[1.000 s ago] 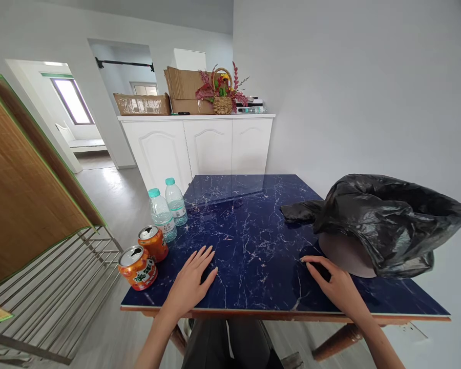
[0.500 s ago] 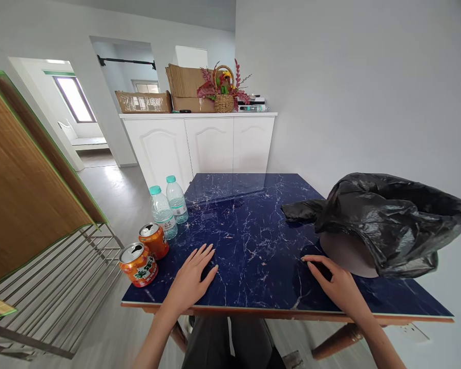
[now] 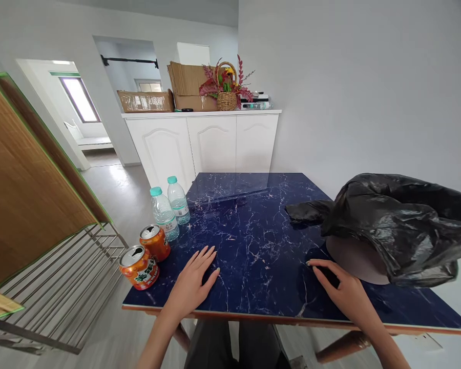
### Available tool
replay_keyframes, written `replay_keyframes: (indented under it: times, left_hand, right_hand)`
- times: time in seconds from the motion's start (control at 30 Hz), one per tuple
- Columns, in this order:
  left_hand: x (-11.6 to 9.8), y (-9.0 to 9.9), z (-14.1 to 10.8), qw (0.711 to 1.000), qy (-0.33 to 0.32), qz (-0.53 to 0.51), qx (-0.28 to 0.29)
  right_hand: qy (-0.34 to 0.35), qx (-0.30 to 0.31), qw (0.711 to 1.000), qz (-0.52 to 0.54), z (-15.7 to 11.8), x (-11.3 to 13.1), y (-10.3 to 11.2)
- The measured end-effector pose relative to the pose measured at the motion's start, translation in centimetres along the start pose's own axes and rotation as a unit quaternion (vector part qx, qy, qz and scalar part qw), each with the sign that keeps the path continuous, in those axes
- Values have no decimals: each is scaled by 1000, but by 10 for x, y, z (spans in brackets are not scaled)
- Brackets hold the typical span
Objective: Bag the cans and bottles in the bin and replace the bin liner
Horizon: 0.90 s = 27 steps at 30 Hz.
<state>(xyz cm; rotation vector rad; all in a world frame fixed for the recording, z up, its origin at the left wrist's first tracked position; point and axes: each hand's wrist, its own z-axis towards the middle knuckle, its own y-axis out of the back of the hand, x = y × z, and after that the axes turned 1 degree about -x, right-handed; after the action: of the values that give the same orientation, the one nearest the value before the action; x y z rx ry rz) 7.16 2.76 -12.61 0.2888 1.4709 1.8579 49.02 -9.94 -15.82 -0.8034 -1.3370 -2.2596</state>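
My left hand (image 3: 194, 281) lies flat, palm down, near the front edge of the blue marbled table (image 3: 249, 230). It is empty, its fingers stretched out and thumb held apart. To its left stand two opened orange drink cans (image 3: 140, 269) (image 3: 156, 243). Behind those are two clear water bottles (image 3: 165, 215) (image 3: 179, 201) with teal caps. Resting on its side, my right hand (image 3: 338, 287) is loosely bent, with a gap between thumb and forefinger and nothing seen in it. Beside it is a grey rounded bin (image 3: 355, 260) lined with a black plastic bag (image 3: 399, 230).
A slatted metal rack (image 3: 69, 287) and a tall wooden panel (image 3: 34, 179) are at the left. Beyond the table, a white cabinet (image 3: 211, 143) carries cardboard boxes (image 3: 192, 82) and a flower basket (image 3: 226, 101). A wall (image 3: 349, 92) runs along the right.
The view has shifted slightly, so the table and things on it sit a little differently in the picture. Both hands stay in place on the table.
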Motion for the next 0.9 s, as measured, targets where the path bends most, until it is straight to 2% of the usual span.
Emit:
replay_keyframes:
  times: [0.3,0.6,0.77,0.9]
  left_hand:
    - [1,1,1,1000,0,6,-6]
    - [0,6,5,1000,-3,30,0]
    - [1,7,7,999,4,33,-9]
    - [3,7,5,999,16,38,0]
  right_hand:
    - [-9,2,1000,-19,-1,-11,-5]
    - [-22,10,1000,-12,0,-11,-4]
    - [-12,33,999,-9,1,-16,1]
    - [-19,74,997,-3,3,-19,2]
